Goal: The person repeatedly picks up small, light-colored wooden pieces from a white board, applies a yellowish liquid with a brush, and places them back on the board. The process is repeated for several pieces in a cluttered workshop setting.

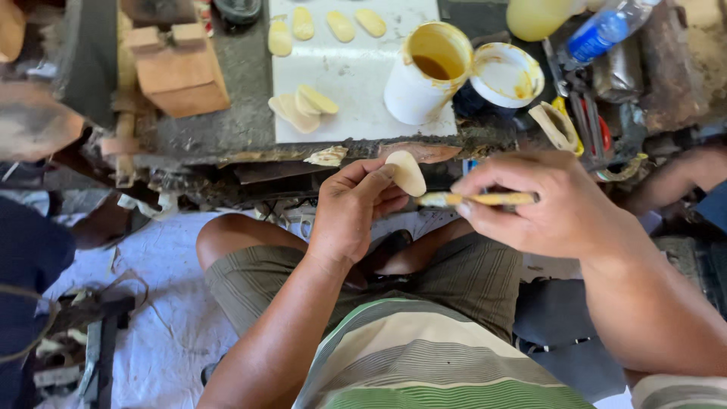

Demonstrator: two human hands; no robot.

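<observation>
Left hand (pixel 350 214) pinches oval pad (pixel 407 173); right hand (pixel 545 201) clamps glue brush (pixel 473 200), tip touching the pad below glue tub (pixel 421 72); risk: loose pinch, glued pad slips

- A low, grimy table (pixel 242 113) carries a white board (pixel 356 98).
- On the board lie pale oval pieces: four in a row (pixel 303 23), a small stack (pixel 305 107).
- A white glue pot (pixel 424 72) and its lid (pixel 506 76) stand at the board's right edge.
- A wooden block (pixel 182 72) sits left.
</observation>
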